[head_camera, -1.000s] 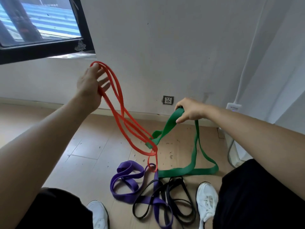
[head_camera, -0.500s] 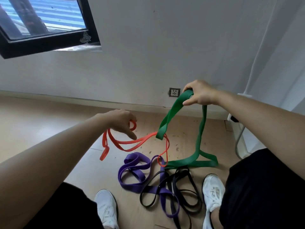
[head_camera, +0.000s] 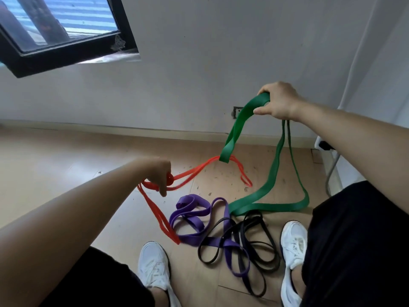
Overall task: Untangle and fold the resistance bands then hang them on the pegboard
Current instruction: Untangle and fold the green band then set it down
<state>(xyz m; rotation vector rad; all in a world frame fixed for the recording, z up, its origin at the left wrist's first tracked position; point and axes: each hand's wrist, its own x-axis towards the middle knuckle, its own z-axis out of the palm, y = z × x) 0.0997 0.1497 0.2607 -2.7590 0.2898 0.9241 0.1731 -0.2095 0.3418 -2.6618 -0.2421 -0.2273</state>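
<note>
Red band threaded through raised green band, purple band, black band floored

Left hand is held low, forearm extended, fingers curled round red band. Right hand is raised higher, knuckles up; green band is gripped in fist.

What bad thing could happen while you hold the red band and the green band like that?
The red band runs through a loop of the green band, so pulling might tighten that catch. If the left hand or right hand slips, a band could flick back. The purple band and black band lie tangled by the white shoes, so a foot might snag.
</note>
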